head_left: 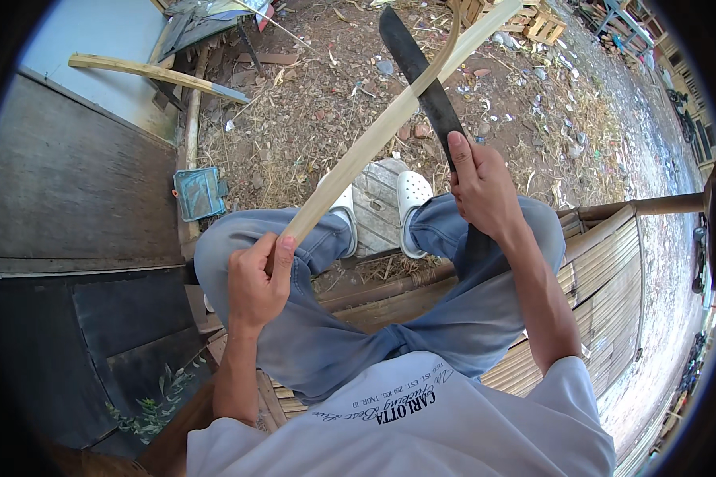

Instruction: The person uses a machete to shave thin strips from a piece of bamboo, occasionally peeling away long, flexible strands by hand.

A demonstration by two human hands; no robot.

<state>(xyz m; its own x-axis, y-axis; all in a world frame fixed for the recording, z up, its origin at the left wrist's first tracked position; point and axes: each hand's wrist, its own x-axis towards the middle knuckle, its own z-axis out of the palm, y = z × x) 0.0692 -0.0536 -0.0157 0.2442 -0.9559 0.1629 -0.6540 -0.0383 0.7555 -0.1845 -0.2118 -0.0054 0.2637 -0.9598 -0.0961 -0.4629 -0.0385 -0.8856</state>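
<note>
My left hand (258, 278) is closed round the near end of a long pale bamboo strip (358, 157), thumb along its top, above my left knee. The strip slants up and away to the right. My right hand (487, 187) grips a dark machete (406, 49), its thumb pressed along the tool. The blade crosses the strip past its middle and points away to the upper left. From that crossing a thin curved sliver (445, 60) bends off the strip toward the top edge. Part of the machete's lower end shows beneath my right hand.
I sit on a bamboo slat bench (597, 294). White clogs (414, 199) rest by a worn wooden block (376, 208). A blue plastic basket (200, 193) and a propped wooden beam (155, 74) are at left, near dark panels (71, 175). Wooden crates (542, 28) stand far off on littered ground.
</note>
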